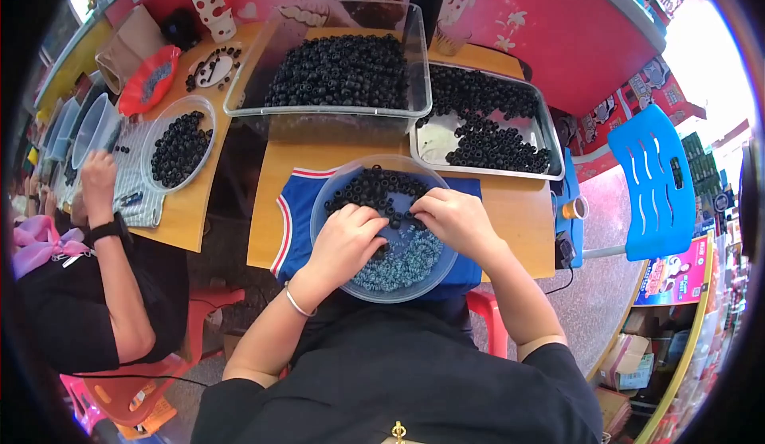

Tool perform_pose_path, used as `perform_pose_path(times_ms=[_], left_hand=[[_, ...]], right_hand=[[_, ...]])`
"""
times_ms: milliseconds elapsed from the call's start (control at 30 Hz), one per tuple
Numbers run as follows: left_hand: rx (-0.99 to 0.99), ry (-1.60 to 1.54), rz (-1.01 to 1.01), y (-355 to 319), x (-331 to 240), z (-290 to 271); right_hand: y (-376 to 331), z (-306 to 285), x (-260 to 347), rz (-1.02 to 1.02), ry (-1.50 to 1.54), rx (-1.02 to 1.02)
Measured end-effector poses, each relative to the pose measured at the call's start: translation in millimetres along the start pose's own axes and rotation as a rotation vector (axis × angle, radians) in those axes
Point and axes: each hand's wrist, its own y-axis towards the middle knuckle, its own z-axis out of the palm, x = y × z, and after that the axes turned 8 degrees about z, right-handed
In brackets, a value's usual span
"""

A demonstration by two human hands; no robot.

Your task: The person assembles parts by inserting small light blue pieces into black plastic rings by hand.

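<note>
A clear round plastic bowl (328, 191) sits on a blue cloth (293, 221) in front of me. It holds several small black rings (368, 186) at the far side and pale blue rings (405, 259) at the near side. My left hand (344, 241) rests inside the bowl with fingers curled over the rings. My right hand (453, 217) lies beside it, fingers bent down onto the rings at the bowl's middle. Whether either hand pinches a ring is hidden by the fingers.
A large clear bin (247, 93) of black rings and a metal tray (434, 148) of black rings stand behind the bowl. At left a person's hand (97, 183) works near another bowl of rings (205, 113) and a red dish (171, 58). A blue chair (657, 181) stands right.
</note>
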Motion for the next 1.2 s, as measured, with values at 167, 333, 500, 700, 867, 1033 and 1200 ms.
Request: perform_pose_path(times_ms=[167, 333, 500, 700, 867, 1033, 1200], left_hand=[[-0.007, 0.166, 0.08, 22, 13, 14], [0.043, 0.17, 0.07, 26, 20, 24], [0.024, 0.166, 0.028, 23, 23, 24], [0.033, 0.1, -0.022, 17, 18, 16], [-0.108, -0.068, -0.006, 21, 5, 7], [-0.236, -0.21, 0.048, 17, 0, 7], [-0.285, -0.292, 0.125, 17, -5, 9]], right_hand=[[-5, 19, -2, 0.096, -0.068, -0.009], [-9, 28, 3, 0.126, -0.057, 0.025], [-12, 31, 7, 0.162, -0.089, 0.015], [-9, 34, 11, 0.23, -0.119, 0.085], [-9, 27, 15, 0.332, 0.4, 0.089], [-13, 19, 20, 0.503, 0.748, 0.151], [-22, 23, 11, 0.602, 1.024, 0.181]])
